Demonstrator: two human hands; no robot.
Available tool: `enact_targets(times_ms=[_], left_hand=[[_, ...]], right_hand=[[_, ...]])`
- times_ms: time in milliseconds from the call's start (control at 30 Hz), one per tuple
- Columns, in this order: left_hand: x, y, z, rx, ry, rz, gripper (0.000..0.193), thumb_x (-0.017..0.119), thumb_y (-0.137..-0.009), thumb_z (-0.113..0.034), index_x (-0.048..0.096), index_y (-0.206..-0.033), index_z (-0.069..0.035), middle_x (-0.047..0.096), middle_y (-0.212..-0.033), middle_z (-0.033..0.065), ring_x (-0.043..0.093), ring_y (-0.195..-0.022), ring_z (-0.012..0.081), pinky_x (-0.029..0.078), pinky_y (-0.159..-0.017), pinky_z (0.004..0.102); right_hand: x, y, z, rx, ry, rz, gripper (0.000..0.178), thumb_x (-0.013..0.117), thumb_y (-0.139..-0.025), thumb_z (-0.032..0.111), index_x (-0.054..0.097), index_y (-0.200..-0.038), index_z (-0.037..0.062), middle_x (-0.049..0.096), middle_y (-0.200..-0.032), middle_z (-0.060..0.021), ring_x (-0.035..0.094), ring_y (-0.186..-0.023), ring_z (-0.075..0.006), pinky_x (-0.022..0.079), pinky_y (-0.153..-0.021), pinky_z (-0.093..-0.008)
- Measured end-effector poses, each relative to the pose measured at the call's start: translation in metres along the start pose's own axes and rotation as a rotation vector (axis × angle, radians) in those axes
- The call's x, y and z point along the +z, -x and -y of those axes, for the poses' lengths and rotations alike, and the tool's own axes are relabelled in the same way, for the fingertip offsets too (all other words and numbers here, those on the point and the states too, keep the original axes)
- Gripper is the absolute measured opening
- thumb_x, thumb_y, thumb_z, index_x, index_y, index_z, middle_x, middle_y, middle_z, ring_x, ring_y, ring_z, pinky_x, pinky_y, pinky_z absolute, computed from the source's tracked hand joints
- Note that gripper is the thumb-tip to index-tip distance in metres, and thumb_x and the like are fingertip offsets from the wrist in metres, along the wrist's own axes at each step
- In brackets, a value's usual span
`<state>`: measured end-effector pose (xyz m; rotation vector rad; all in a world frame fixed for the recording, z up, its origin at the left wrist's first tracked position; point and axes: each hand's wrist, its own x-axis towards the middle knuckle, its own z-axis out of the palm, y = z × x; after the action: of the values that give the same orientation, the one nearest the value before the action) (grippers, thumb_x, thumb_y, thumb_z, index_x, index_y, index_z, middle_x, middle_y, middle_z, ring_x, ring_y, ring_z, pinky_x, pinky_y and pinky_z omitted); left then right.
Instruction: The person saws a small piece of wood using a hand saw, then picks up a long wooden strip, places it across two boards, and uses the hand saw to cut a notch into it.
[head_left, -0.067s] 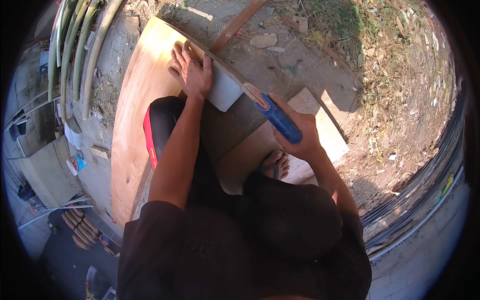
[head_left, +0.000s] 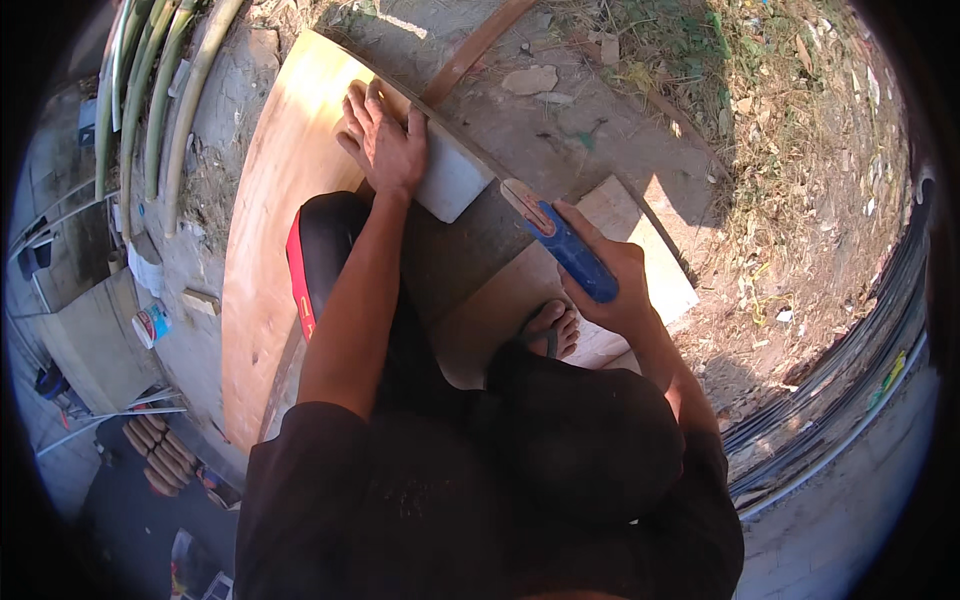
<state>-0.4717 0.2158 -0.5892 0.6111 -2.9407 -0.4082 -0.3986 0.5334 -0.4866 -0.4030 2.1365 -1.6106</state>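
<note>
A long, pale wooden board (head_left: 268, 210) slants away in front of me, and my left knee lies over it. My left hand (head_left: 385, 143) rests flat on its far part, fingers spread, holding nothing. In my right hand (head_left: 620, 275) is the blue handle (head_left: 575, 253) of what looks like a handsaw. Its thin blade, seen edge-on, runs from the handle toward the board's far right edge; the teeth are hidden. Under and beside my left hand is a pale grey-white block (head_left: 453, 178).
Another flat board (head_left: 655, 245) lies on the ground at right, near my sandalled foot (head_left: 550, 330). A reddish-brown wooden strip (head_left: 480, 48) lies beyond the work. Bamboo poles (head_left: 165, 110) stand at far left, long dark rods (head_left: 850, 390) at far right.
My right hand and the saw have moved slightly to the right and back toward me. My left hand keeps its place on the board.
</note>
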Motion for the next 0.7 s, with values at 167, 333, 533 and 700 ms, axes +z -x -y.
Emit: enact_targets(times_ms=[167, 333, 533, 700], left_hand=[[0.000, 0.001, -0.010, 0.036, 0.033, -0.001, 0.074, 0.054, -0.093, -0.044, 0.034, -0.154, -0.008, 0.023, -0.165, 0.0208, 0.015, -0.155, 0.0377, 0.009, -0.121, 0.0598], [0.002, 0.001, 0.006, 0.060, 0.049, 0.004, 0.071, 0.054, -0.093, -0.042, 0.035, -0.153, -0.007, 0.024, -0.164, 0.0243, 0.015, -0.155, 0.0384, 0.011, -0.120, 0.0586], [0.007, 0.000, -0.005, 0.064, -0.017, -0.036, 0.075, 0.054, -0.093, -0.048, 0.034, -0.153, -0.008, 0.026, -0.163, 0.0242, 0.017, -0.154, 0.0389, 0.011, -0.120, 0.0591], [0.004, -0.003, 0.004, 0.059, 0.006, -0.047, 0.075, 0.053, -0.094, -0.050, 0.036, -0.153, -0.006, 0.025, -0.163, 0.0241, 0.016, -0.154, 0.0377, 0.011, -0.120, 0.0584]], right_hand=[[0.006, -0.016, -0.003, -0.062, -0.016, -0.048, 0.076, 0.074, -0.078, 0.016, 0.049, -0.150, 0.0200, 0.073, -0.102, -0.0179, 0.071, -0.085, -0.0383, 0.056, -0.076, -0.0432], [0.028, -0.059, -0.011, -0.133, -0.060, -0.046, 0.078, 0.075, -0.076, 0.018, 0.049, -0.150, 0.0205, 0.072, -0.108, -0.0189, 0.071, -0.093, -0.0383, 0.056, -0.081, -0.0412], [-0.006, 0.030, -0.006, -0.039, 0.103, -0.093, 0.083, 0.074, -0.075, 0.012, 0.046, -0.152, 0.0241, 0.073, -0.100, -0.0176, 0.071, -0.085, -0.0380, 0.056, -0.078, -0.0420], [0.018, -0.042, -0.004, -0.119, 0.001, -0.017, 0.082, 0.074, -0.074, 0.012, 0.048, -0.151, 0.0178, 0.071, -0.093, -0.0212, 0.072, -0.078, -0.0360, 0.055, -0.073, -0.0396]])
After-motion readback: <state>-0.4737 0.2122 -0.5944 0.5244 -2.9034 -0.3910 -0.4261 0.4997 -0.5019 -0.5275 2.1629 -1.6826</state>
